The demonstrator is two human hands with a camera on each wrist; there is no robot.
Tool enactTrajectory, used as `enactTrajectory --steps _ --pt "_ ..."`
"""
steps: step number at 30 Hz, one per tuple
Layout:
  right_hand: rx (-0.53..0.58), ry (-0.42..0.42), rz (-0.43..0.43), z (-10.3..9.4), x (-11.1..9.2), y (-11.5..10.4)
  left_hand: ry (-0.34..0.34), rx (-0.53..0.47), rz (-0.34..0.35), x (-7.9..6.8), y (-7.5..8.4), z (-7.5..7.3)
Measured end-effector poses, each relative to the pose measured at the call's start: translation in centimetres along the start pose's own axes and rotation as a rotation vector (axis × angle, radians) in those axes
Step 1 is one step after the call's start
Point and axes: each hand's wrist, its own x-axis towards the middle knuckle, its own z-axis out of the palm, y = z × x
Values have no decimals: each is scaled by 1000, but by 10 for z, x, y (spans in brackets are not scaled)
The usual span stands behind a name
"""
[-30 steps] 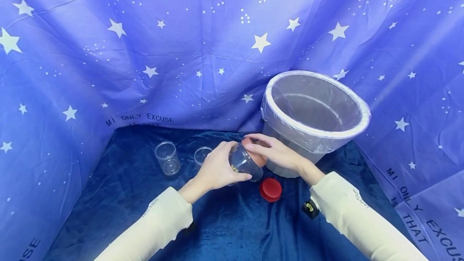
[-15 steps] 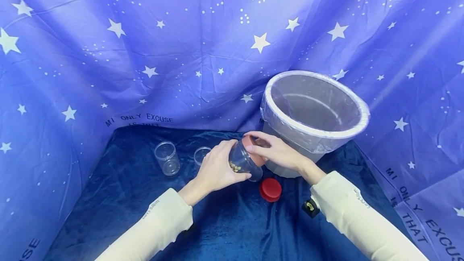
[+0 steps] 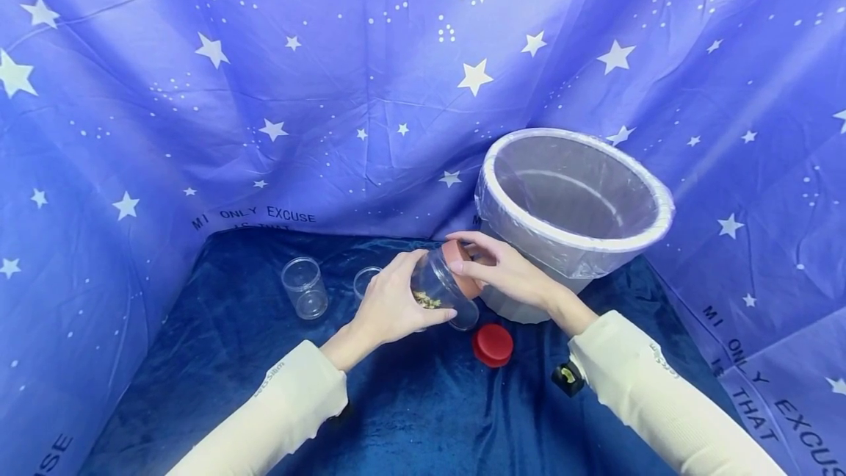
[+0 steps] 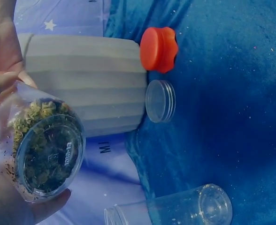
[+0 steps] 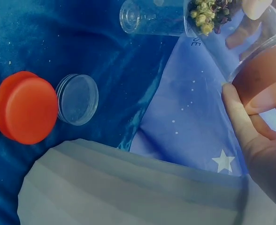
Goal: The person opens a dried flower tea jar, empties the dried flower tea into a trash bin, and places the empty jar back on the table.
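My left hand (image 3: 390,300) grips a clear jar (image 3: 432,281), tilted with its lidded end up and to the right. Dried yellowish and dark flower pieces (image 4: 39,140) lie inside, against the jar's base in the left wrist view. My right hand (image 3: 512,278) holds the brownish-orange lid (image 3: 460,268) at the jar's mouth between thumb and fingers. The lid still sits on the jar; whether it is screwed tight I cannot tell. Below the hands, a red scalloped lid (image 3: 493,345) lies on the blue cloth, beside a clear lid (image 5: 78,99).
A grey bin (image 3: 529,307) lined with a clear bag stands behind my right hand. At the left is an uncovered clear jar (image 3: 305,289). Another clear jar (image 3: 365,279) is partly hidden behind my left hand. Starry purple fabric (image 3: 363,94) hangs around the cloth.
Both hands have lifted slightly with the jar, tilting it a little more. The flower pieces show more clearly, and the right fingers have shifted on the lid.
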Motion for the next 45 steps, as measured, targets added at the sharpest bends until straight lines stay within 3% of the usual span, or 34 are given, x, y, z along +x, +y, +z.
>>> enactTrajectory --steps 6,16,28,45 --pt "9 13 -4 0 -1 1 10 9 -45 3 -1 -6" --pt "2 11 21 0 -4 5 91 -41 -130 4 -5 -11" --pt "39 3 11 1 -4 5 160 -40 -147 9 -8 -20" --pt "15 -6 11 2 -4 6 162 -39 -184 16 -13 -26"
